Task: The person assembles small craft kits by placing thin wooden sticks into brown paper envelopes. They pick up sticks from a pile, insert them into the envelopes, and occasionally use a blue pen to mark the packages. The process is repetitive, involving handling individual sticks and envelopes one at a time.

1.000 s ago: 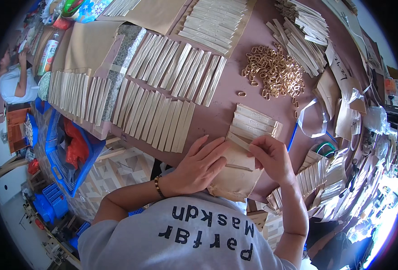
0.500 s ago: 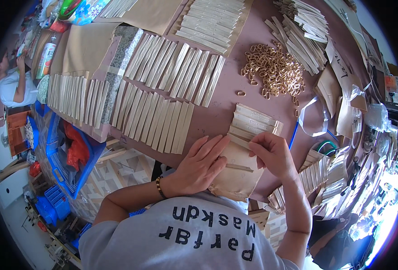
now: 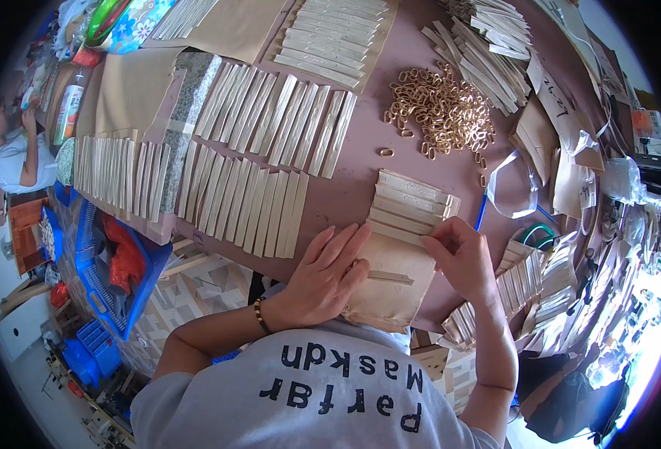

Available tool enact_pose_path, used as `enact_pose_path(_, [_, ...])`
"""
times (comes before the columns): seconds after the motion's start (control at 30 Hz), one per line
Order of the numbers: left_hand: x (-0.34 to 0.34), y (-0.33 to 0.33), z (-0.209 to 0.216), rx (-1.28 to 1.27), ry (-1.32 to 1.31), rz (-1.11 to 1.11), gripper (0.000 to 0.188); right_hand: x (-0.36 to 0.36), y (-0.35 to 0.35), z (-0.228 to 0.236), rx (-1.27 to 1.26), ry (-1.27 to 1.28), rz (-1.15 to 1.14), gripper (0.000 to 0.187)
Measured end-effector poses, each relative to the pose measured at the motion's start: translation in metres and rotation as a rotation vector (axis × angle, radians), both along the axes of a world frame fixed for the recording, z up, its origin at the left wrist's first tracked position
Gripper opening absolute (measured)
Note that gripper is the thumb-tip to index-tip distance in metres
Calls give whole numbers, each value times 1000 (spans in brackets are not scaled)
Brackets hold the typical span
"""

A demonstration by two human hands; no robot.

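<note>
The slim beige strip (image 3: 399,230) between the two hands is what has changed: a second ago it lay askew across the light-brown paper-like sheet (image 3: 396,258), and now it sits nearly parallel with the row of beige folded strips (image 3: 414,196) at the sheet's far end. That seems to bring it into line as the row's nearest member, though whether it is fixed down cannot be told.

The right hand (image 3: 461,258) has thumb and forefinger drawn together at the strip's right end — whether they pinch it or only press it, I cannot tell. The left hand (image 3: 326,278) is spread open, fingers nearly straight, resting along the sheet's left edge with fingertips just beside the strip's left end; it grasps nothing visible. Another short loose beige strip (image 3: 389,278) lies apart on the near part of the sheet, untouched by the right hand.

On the mauve tabletop (image 3: 330,202), a heap of gold oval metal rings (image 3: 440,108) lies beyond the sheet, with more strips in rows to the left.
</note>
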State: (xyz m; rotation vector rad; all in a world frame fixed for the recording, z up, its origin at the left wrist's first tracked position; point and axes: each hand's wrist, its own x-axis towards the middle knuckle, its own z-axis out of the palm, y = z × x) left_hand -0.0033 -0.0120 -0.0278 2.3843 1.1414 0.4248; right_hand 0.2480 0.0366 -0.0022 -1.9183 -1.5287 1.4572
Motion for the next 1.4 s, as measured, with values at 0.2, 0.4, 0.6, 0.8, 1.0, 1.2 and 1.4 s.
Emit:
enact_pose_path(0.2, [1, 0, 0, 10, 9, 8, 17, -5, -1, 1, 85, -136, 54, 17])
enact_pose_path(0.4, [-2, 6, 11, -97, -237, 84, 15, -18, -11, 17, 257, -293, 116, 15])
enact_pose_path(0.6, [-1, 9, 25, -732, -685, 229, 14, -45, -37, 15, 362, 413, 64, 17])
enact_pose_path(0.8, [9, 12, 30, -1200, -1029, 306, 16, -62, -45, 5, 114, 803, -174, 8])
enact_pose_path(1.0, [4, 4, 23, -1180, -1138, 378, 13, -68, -43, 4, 242, 793, -130, 7])
enact_pose_path(1.2, [2, 12, 20, -1006, -1093, 324, 10, -66, -60, -16, 22, 1041, -273, 12])
enact_pose_path(1.4, [-2, 11, 17, -997, -1182, 183, 13, -69, -57, -8, -73, 1143, -203, 12])
